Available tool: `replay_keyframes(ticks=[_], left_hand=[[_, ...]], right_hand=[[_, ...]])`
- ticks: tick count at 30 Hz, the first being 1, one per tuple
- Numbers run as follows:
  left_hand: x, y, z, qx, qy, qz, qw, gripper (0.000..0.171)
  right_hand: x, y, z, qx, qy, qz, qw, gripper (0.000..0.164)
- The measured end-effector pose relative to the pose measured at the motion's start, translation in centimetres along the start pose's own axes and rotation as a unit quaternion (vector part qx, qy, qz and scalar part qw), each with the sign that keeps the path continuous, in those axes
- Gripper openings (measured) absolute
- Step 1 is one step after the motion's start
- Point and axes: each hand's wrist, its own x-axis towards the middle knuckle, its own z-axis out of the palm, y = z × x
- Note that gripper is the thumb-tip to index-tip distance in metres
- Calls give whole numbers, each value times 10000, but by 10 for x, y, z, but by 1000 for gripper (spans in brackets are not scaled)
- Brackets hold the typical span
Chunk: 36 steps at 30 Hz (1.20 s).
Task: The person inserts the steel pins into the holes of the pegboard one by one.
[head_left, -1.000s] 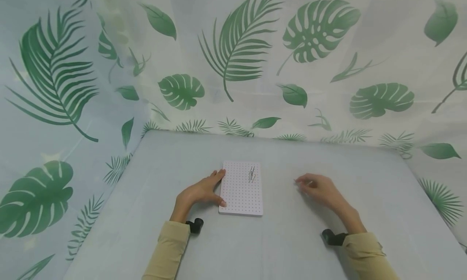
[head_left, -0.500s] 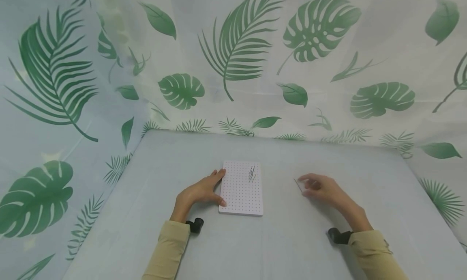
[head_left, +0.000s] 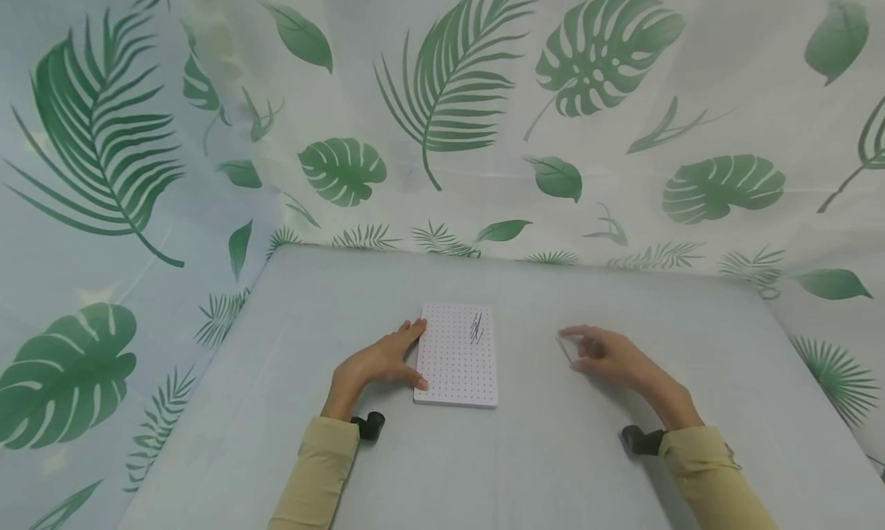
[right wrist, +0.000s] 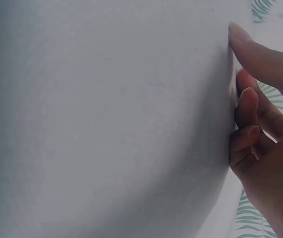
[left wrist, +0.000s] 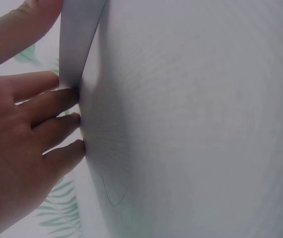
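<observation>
In the head view my left hand rests at the left side of a white board dotted with small holes. Its thumb lies on the near left corner, with the fingertips along the edge farther back. Several thin dark pins lie crossed on the board's far right part. To the right, my right hand is low over the table, with one thin pin spanning index fingertip and thumb tip. The left wrist view shows the board's side beside the fingers. In the right wrist view the pin is hard to make out.
A pale grey table lies under everything. Behind it and at its sides hang white sheets printed with green leaves. A thin dark curved line, like a hair, shows on the surface in the left wrist view.
My right hand has shifted slightly right and its thumb and index finger have spread; their tips now meet the pin's two ends. The left hand and board stay put.
</observation>
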Motion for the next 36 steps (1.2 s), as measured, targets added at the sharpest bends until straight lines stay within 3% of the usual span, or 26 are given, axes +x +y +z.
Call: replay_keyframes(ticks=[9,17,22,29,36], left_hand=[[-1,2,-1,27,8,-22,10000,109],[-2,2,-2,-5,7,-46,10000,109],[-1,1,-1,-9,-12,-37,10000,109],[-1,0,1,-26,-6,-55,10000,109],[-1,2,0,5,2,-86,10000,110]], right_hand=[[0,1,2,117,17,-37,9999,48],[-1,3,6,75,336,-208,9992,48],[-4,1,7,44,559,-51,9984,49],[-7,-4,5,33,973,0,9953,36],[-5,-9,4,61,1117,-128,9936,27]])
